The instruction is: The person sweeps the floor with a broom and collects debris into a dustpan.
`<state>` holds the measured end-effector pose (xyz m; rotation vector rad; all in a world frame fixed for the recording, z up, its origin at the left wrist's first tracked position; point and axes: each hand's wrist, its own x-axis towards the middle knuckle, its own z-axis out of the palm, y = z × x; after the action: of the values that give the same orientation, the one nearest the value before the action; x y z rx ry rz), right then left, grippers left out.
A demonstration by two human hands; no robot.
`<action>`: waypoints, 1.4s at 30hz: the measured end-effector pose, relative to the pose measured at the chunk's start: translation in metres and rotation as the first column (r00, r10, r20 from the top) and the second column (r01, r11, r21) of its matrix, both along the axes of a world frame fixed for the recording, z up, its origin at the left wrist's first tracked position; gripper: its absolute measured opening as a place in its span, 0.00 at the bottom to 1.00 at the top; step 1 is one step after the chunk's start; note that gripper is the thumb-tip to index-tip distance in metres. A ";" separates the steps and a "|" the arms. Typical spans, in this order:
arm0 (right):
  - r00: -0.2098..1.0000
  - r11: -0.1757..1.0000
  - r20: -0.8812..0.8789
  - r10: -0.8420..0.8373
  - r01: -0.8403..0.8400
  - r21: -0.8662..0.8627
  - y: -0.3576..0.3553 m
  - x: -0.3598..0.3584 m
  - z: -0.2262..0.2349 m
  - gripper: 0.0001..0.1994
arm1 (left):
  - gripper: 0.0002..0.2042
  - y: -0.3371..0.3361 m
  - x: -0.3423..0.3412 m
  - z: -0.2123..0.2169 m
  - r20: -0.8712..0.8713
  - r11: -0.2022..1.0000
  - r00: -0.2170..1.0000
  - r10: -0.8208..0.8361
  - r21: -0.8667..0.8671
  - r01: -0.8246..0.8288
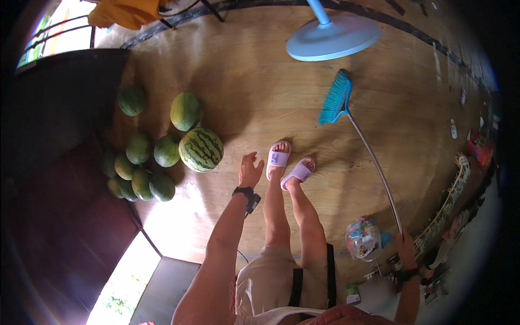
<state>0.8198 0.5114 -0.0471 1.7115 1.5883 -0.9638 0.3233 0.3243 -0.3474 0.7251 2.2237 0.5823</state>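
Observation:
My right hand [405,248] is closed around the upper end of a broom's metal handle at the lower right. The broom [337,98] has a blue head with teal bristles, which rests on the wooden floor at the upper right of my feet. My left hand [249,170] hangs free beside my left foot, fingers apart and holding nothing. Nearest to it is a large striped watermelon [201,150]. Several darker green melons [185,111] lie on the floor further left, some clustered against a dark panel.
A light blue round stand base [333,38] stands at the far side. A clear bin of rubbish [363,238] is near my right hand. Dark furniture panels [59,108] line the left. A red package [479,150] lies at the right edge. My feet wear pink slides [279,158].

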 end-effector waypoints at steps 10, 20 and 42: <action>0.985 0.998 -0.164 0.050 -0.042 0.047 -0.052 -0.043 0.061 0.16 | 0.12 -0.042 0.027 0.195 0.173 0.985 0.976 0.135 -0.130 -0.114; 0.942 0.975 -0.286 0.177 -0.128 0.181 -0.068 -0.081 -0.041 0.21 | 0.12 -0.022 0.091 0.286 0.267 0.977 0.941 -0.208 0.014 0.212; 0.984 0.935 -0.179 0.001 0.063 0.349 -0.147 0.016 0.095 0.23 | 0.13 -0.142 0.075 0.350 0.223 0.898 0.872 -0.435 0.039 0.438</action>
<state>0.8354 0.3640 0.0478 1.9393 1.9526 -0.9064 0.3982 0.1824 0.0024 1.0607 1.7703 0.3977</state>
